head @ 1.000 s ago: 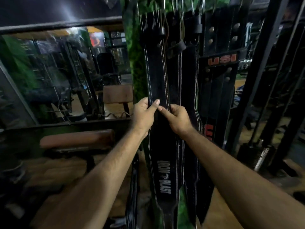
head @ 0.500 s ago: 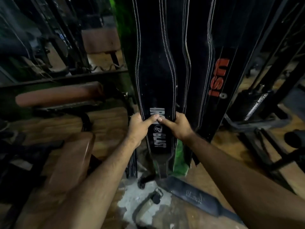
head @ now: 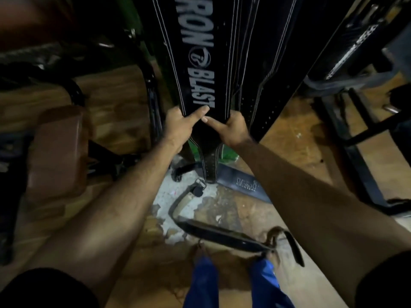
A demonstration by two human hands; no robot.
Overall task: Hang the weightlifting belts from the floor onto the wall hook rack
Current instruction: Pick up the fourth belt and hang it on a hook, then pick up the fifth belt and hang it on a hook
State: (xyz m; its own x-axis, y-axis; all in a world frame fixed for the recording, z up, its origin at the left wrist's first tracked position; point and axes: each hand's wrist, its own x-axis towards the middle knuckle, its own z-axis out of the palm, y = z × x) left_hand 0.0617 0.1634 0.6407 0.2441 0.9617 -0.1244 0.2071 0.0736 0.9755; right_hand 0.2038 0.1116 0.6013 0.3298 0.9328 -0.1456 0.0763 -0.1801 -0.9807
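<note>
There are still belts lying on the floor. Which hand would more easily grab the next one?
Probably the right hand. Both hands grip the hanging belt, but the floor belts lie below and to the right, nearer that hand than the left hand.

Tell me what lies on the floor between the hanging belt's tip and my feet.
In the head view, a curled belt with its buckle, on bare, patchy floor.
</note>
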